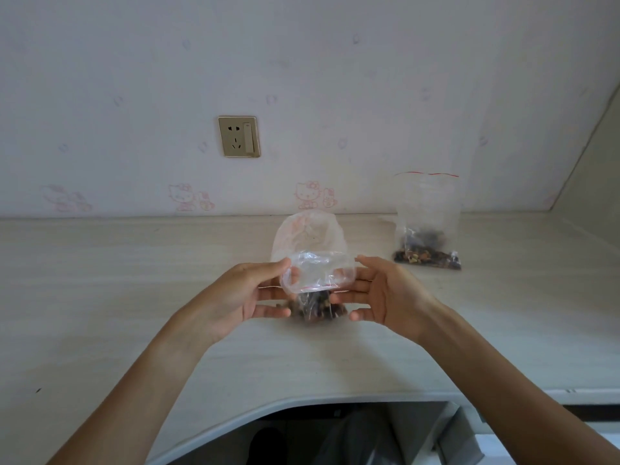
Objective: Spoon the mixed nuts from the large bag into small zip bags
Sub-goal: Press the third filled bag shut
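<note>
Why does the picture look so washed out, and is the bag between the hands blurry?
Head view: soft, flat, dim light, no hard shadows, so the wall looks pale; the wide lens bends the desk edge; the bag between the left hand and right hand is smeared, its nuts unclear, while the standing bag is sharper.

Left hand (250, 290) and right hand (379, 293) face each other (palms inward), fingers extended, forearms converging.
</note>
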Demonstrator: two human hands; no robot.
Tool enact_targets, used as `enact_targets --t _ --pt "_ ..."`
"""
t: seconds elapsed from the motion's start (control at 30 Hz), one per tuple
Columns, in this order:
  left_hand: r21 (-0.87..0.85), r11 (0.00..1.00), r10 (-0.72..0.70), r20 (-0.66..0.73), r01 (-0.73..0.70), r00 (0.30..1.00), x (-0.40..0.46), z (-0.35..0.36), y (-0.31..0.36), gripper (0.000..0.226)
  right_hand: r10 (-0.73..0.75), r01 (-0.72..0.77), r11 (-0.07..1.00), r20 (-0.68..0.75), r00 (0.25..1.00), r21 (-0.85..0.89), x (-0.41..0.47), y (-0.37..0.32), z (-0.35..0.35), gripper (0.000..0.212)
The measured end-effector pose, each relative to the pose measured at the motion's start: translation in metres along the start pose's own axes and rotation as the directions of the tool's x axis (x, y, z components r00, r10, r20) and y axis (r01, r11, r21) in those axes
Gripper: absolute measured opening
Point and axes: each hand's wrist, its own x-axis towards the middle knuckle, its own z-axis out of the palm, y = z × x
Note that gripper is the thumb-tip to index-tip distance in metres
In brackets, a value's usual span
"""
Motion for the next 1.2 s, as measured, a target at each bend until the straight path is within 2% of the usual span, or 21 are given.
enact_targets --t 0.1,0.23,0.33,0.4,0.43,0.47,0.5,0.53,0.57,0.6,0.63,0.67,0.7,0.73,0.77,0.8,0.9,0.97,1.03,1.13,1.2 --pt "-0.033 0.999 0.007 -0.001 -0.007 1.000 0.000 0.002 0.000 0.036 -0.054 0.052 0.996 0.025 0.998 0.079 0.001 0.004 -0.003 0.031" --pt "-0.046 0.999 0.021 -0.125 -0.027 0.992 0.001 0.006 0.002 0.031 -0.163 0.162 0.986 0.051 0.985 0.034 -0.002 0.001 -0.001 0.017" --pt "0.090 0.994 0.090 -0.250 -0.069 0.964 0.002 0.009 0.002 0.027 -0.252 0.246 0.959 -0.021 0.968 -0.144 -0.005 -0.005 0.007 0.015" --pt "0.243 0.962 0.210 -0.353 -0.127 0.912 0.002 0.009 0.003 0.024 -0.343 0.271 0.882 -0.131 0.930 -0.385 -0.006 -0.010 0.015 0.018" --pt "0.361 0.919 0.303 -0.396 -0.156 0.867 0.002 0.009 0.004 0.024 -0.437 0.283 0.777 -0.159 0.885 -0.562 -0.007 -0.011 0.020 0.018" --pt "0.524 0.835 0.421 -0.407 -0.170 0.810 0.002 0.010 0.005 0.023 -0.565 0.280 0.586 -0.137 0.813 -0.760 -0.007 -0.012 0.023 0.019" --pt "0.694 0.702 0.542 -0.375 -0.160 0.752 0.002 0.009 0.006 0.023 -0.687 0.250 0.314 -0.037 0.726 -0.916 -0.008 -0.012 0.024 0.023" --pt "0.825 0.552 0.629 -0.315 -0.123 0.710 0.002 0.009 0.006 0.021 -0.746 0.194 0.049 0.093 0.660 -0.980 -0.008 -0.011 0.026 0.031" --pt "0.887 0.453 0.662 -0.271 -0.085 0.699 0.000 0.010 0.006 0.019 -0.762 0.169 -0.110 0.192 0.619 -0.979 -0.009 -0.011 0.029 0.037" --pt "0.894 0.445 0.634 -0.271 -0.055 0.724 -0.001 0.011 0.007 0.015 -0.765 0.186 -0.131 0.219 0.606 -0.974 -0.010 -0.009 0.030 0.039" --pt "0.841 0.538 0.550 -0.304 -0.053 0.778 -0.002 0.013 0.009 0.011 -0.775 0.242 -0.036 0.180 0.606 -0.970 -0.010 -0.008 0.031 0.036" --pt "0.723 0.687 0.427 -0.329 -0.066 0.842 -0.003 0.015 0.010 0.011 -0.766 0.300 0.161 0.073 0.639 -0.940 -0.009 -0.008 0.030 0.029" --pt "0.562 0.824 0.291 -0.319 -0.067 0.902 -0.005 0.016 0.010 0.017 -0.701 0.334 0.391 -0.042 0.712 -0.857 -0.009 -0.008 0.032 0.024" --pt "0.422 0.905 0.190 -0.272 -0.060 0.943 -0.007 0.016 0.012 0.023 -0.600 0.336 0.594 -0.125 0.790 -0.731 -0.010 -0.009 0.033 0.023" --pt "0.333 0.941 0.134 -0.222 -0.054 0.966 -0.008 0.016 0.014 0.026 -0.478 0.304 0.752 -0.166 0.863 -0.585 -0.010 -0.010 0.033 0.027" --pt "0.269 0.962 0.105 -0.175 -0.055 0.979 -0.010 0.015 0.016 0.026 -0.375 0.268 0.850 -0.164 0.912 -0.454 -0.010 -0.012 0.031 0.032" --pt "0.133 0.989 0.072 -0.084 -0.060 0.994 -0.011 0.014 0.019 0.031 -0.196 0.182 0.971 -0.083 0.977 -0.156 -0.007 -0.012 0.023 0.029" --pt "0.090 0.994 0.066 -0.080 -0.059 0.995 -0.011 0.015 0.020 0.035 -0.114 0.115 0.993 -0.034 0.993 0.008 -0.005 -0.009 0.021 0.019" --pt "0.078 0.995 0.065 -0.084 -0.059 0.994 -0.012 0.017 0.021 0.030 -0.095 0.093 0.991 0.020 0.995 0.096 -0.004 -0.005 0.020 0.011" --pt "0.115 0.990 0.093 -0.118 -0.080 0.989 -0.012 0.017 0.023 0.027 -0.149 0.148 0.986 0.015 0.989 0.077 -0.002 -0.004 0.022 0.011" --pt "0.166 0.979 0.145 -0.174 -0.116 0.974 -0.011 0.016 0.026 0.016 -0.274 0.258 0.955 -0.097 0.957 -0.147 -0.002 -0.007 0.024 0.021"
